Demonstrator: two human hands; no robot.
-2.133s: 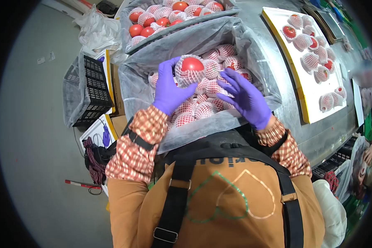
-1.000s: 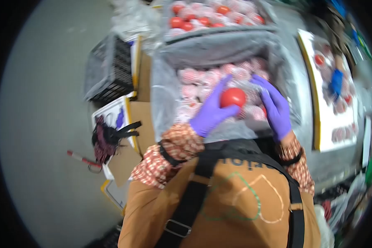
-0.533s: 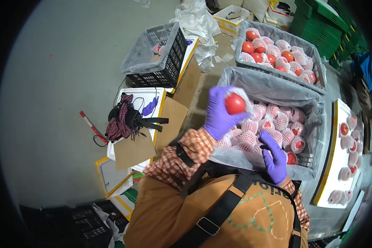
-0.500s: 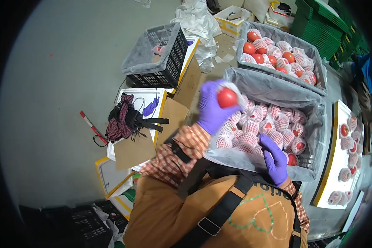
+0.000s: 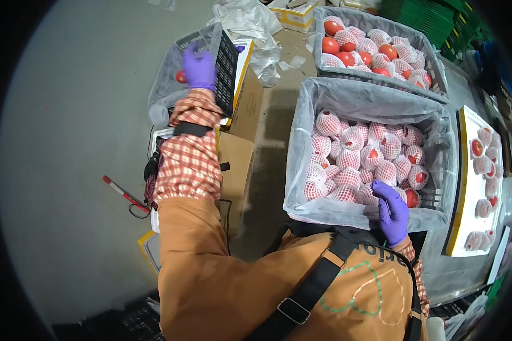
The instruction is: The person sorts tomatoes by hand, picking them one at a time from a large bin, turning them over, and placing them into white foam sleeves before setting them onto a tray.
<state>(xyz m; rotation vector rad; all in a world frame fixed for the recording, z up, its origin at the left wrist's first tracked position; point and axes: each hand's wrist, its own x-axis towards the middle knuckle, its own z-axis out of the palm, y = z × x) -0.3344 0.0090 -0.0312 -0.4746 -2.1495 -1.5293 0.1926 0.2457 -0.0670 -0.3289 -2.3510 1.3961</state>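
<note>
My left hand (image 5: 199, 67), in a purple glove, reaches into the lined black crate (image 5: 226, 74) at the upper left. Its fingers look spread, and a bare red tomato (image 5: 181, 76) shows beside the hand, apparently out of its grasp. The hand hides part of the crate's inside. My right hand (image 5: 393, 213), also purple-gloved, hovers at the near edge of the middle crate (image 5: 370, 94), thumb and fingers apart with nothing between them. Below and beside it, tomatoes in white-and-pink foam nets (image 5: 347, 159) fill the crate. One redder tomato (image 5: 412, 198) lies near its fingers.
A second lined crate (image 5: 375, 79) of netted and bare tomatoes stands behind. To the right, a white foam lid (image 5: 463, 227) carries several netted tomatoes. Green crates (image 5: 418, 20) are stacked at the back, and a cardboard box (image 5: 236, 165) stands left of the middle crate.
My left hand has swung left from above the middle crate to the black crate, carrying the tomato there. My right hand stays near the middle crate's front edge. The view has shifted slightly.
</note>
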